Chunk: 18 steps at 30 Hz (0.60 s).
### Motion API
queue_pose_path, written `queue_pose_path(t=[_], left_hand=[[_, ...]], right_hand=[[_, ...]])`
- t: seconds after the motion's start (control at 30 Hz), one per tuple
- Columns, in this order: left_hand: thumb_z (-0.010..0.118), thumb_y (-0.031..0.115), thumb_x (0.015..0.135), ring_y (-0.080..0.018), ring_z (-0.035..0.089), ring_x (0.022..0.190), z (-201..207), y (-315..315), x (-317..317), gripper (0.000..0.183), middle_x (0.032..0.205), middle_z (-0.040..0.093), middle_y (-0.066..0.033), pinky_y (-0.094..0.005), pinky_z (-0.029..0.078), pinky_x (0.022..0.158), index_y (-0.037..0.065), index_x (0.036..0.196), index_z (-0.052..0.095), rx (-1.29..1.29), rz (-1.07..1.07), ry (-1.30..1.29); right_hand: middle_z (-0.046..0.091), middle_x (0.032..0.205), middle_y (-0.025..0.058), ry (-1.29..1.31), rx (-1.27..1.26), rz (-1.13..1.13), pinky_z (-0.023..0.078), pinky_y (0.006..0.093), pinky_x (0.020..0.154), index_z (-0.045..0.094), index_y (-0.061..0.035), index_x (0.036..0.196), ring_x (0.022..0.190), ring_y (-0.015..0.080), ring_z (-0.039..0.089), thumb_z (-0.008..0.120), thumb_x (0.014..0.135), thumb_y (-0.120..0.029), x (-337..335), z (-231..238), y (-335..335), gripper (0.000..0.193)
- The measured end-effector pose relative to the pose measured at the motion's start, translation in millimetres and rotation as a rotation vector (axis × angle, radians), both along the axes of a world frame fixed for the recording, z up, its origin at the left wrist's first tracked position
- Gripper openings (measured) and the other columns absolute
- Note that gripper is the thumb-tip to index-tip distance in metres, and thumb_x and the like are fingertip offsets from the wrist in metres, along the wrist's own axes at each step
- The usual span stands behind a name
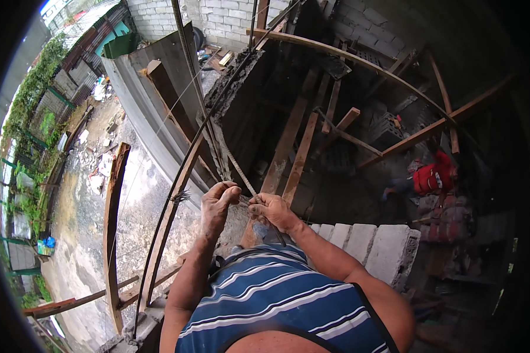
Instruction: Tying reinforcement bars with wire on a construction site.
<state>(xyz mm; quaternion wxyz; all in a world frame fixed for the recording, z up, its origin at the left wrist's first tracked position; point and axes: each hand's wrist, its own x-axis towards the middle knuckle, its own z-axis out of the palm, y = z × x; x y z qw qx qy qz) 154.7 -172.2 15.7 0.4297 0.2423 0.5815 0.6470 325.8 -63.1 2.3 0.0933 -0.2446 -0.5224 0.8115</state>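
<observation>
My right hand (275, 212) is closed around the lower part of a ribbed steel bar (239, 168), which slants up and away to the left. Just left of it, my left hand (218, 206) is closed with thumb and fingers pressed together. What it pinches, if anything, is too small to make out. Beyond my hands, several upright steel bars (189, 56) rise close together. A long dark bar (176, 170) crosses them and curves down to the lower left, with a bundle of thin wire (181, 196) around it.
Concrete blocks (359, 244) form a wall top at my right. Wooden planks (288, 138) reach down into a dark space, where a person in red (433, 178) is bent over. Corrugated metal sheet (141, 100) and upright timber (113, 229) stand left, above rubble-strewn ground (79, 206).
</observation>
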Motion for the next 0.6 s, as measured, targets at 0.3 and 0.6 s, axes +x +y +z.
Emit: queue_pose_path(t=[0.3, 0.6], left_hand=[[0.070, 0.019, 0.094, -0.0139, 0.065, 0.094, 5.3, 0.6, 1.7, 0.032, 0.107, 0.071, -0.0078, -0.0286, 0.052, 0.088, -0.001, 0.119, 0.064, 0.059, -0.152, -0.082], [0.062, 0.024, 0.100, -0.0189, 0.069, 0.095, 12.3, 4.0, -4.7, 0.030, 0.106, 0.071, -0.0118, -0.0326, 0.054, 0.088, -0.001, 0.116, 0.061, 0.091, -0.230, -0.092]], right_hand=[[0.056, 0.065, -0.0028, -0.168, 0.217, -0.021, 0.034, 0.0224, 0.046, 0.062, -0.0055, 0.092, 0.052, 0.0046, 0.046, 0.072, 0.094, -0.030, 0.7, 1.4, 3.8, 0.026], [0.042, 0.062, -0.0084, -0.017, -0.259, 0.062, 0.029, 0.0217, 0.045, 0.057, -0.0062, 0.096, 0.049, 0.0025, 0.037, 0.067, 0.097, -0.026, 3.4, 7.0, 8.9, 0.022]])
